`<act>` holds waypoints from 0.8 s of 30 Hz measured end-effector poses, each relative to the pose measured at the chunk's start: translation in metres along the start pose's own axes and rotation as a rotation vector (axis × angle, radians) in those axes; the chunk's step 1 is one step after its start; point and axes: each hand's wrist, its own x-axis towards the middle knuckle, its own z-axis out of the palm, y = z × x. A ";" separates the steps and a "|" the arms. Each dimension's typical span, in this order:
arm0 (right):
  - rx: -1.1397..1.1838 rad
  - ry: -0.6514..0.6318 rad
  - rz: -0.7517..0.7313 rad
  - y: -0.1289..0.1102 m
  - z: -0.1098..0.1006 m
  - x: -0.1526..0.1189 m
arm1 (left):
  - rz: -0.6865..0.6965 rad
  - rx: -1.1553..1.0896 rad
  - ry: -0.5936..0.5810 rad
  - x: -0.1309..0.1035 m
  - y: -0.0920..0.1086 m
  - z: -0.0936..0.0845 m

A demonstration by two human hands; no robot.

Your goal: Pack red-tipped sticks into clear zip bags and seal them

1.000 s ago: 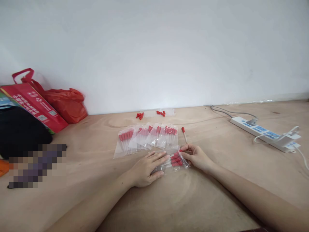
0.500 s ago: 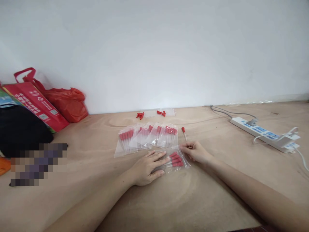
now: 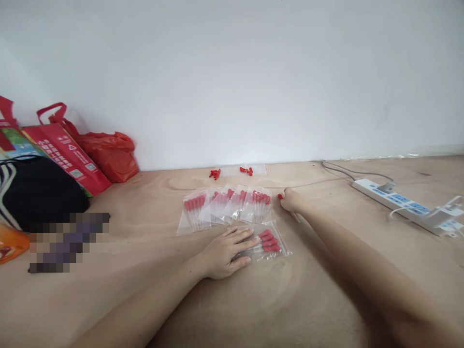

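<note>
My left hand [image 3: 228, 253] lies flat with fingers spread, pressing on the left end of a clear zip bag [image 3: 282, 241]. Inside that bag are several droppers [image 3: 268, 237] with red rubber bulbs pointing right. Farther out and to the right, my right hand [image 3: 293, 202] is closed around a single loose dropper [image 3: 280, 196]; its red bulb shows left of the fingers and its clear tip sticks out below the hand. Behind my left hand, several filled zip bags [image 3: 184, 224] overlap in a row, their droppers' red bulbs pointing toward the wall.
Near the wall, small red bulbs [image 3: 215, 174] lie in two groups by a flat clear bag [image 3: 228, 170]. A power strip [image 3: 402, 205] with plugs and cables stands at right. On the left are a red plastic bag [image 3: 108, 154], a printed bag [image 3: 68, 154] and a black bag [image 3: 47, 193].
My right hand has left the edge of the zip bag, moved away from me and closed on the loose dropper. My left hand has stayed on the bag. The view has shifted slightly.
</note>
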 end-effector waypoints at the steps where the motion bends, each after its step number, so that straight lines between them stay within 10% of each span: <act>1: 0.036 -0.006 0.004 0.002 -0.002 -0.003 | 0.002 0.004 -0.001 0.000 0.000 0.000; 12: 1.115 0.189 0.125 0.027 0.004 -0.065 | 0.014 0.006 0.003 0.001 -0.002 0.002; 24: 1.244 0.146 0.192 -0.017 0.016 -0.102 | 0.012 -0.005 0.037 -0.001 -0.001 0.003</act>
